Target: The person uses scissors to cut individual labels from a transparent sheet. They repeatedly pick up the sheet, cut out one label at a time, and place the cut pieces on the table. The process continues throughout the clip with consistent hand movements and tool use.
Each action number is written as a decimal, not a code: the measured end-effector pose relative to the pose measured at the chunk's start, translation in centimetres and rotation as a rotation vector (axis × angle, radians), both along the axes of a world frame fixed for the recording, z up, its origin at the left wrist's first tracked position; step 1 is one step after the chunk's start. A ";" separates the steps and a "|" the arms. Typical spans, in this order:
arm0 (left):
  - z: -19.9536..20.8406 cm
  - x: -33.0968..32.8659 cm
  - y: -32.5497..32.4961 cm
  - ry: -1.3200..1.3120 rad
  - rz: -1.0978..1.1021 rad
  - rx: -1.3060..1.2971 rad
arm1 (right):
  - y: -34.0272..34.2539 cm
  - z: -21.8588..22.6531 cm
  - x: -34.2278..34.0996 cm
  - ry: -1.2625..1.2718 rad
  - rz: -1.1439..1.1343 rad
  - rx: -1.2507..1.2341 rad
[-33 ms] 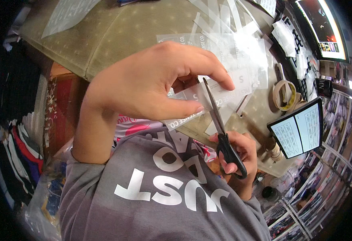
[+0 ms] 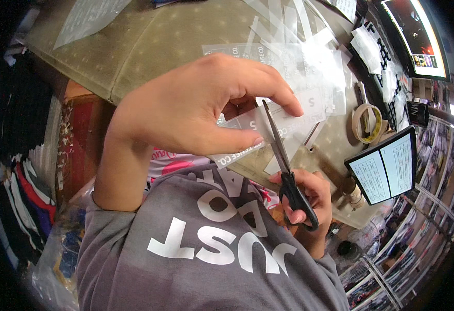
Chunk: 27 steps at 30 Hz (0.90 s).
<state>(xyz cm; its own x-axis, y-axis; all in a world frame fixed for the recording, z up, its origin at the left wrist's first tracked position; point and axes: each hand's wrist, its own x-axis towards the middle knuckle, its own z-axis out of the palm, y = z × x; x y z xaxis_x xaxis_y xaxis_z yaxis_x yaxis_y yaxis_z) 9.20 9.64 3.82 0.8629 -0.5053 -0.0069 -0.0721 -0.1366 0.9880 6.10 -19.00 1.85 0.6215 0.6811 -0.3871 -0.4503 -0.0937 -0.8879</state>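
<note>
My left hand (image 2: 196,103) reaches over the table with thumb and fingers closed on a translucent strip of printed film (image 2: 310,108). White lettering runs along the strip. In my right hand (image 2: 317,189) is a pair of black-handled scissors (image 2: 284,160), my fingers through the handle loops. The blades point away from me and lie across the strip, between my left thumb and index finger; they look nearly closed. Some of my left fingers are hidden behind the hand. Under and beyond the strip lie more translucent printed sheets (image 2: 333,72).
Thin film offcuts (image 2: 273,23) lie at the far side of the table (image 2: 149,57). To the right are a tape roll (image 2: 359,124), a tablet-like screen (image 2: 385,166) and a monitor (image 2: 421,39). Folded clothes (image 2: 27,192) are stacked at the left.
</note>
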 end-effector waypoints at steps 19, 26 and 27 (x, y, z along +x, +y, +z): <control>-4.4 -0.6 -4.1 -0.082 0.935 -0.555 | 2.1 -0.1 1.1 -0.108 -0.456 -0.061; -4.7 -1.2 -4.7 -0.208 1.196 -0.591 | 12.1 0.4 3.3 -0.304 -0.488 -0.114; -4.6 -1.4 -4.3 -0.217 1.212 -0.576 | 13.0 0.1 3.4 -0.307 -0.485 -0.077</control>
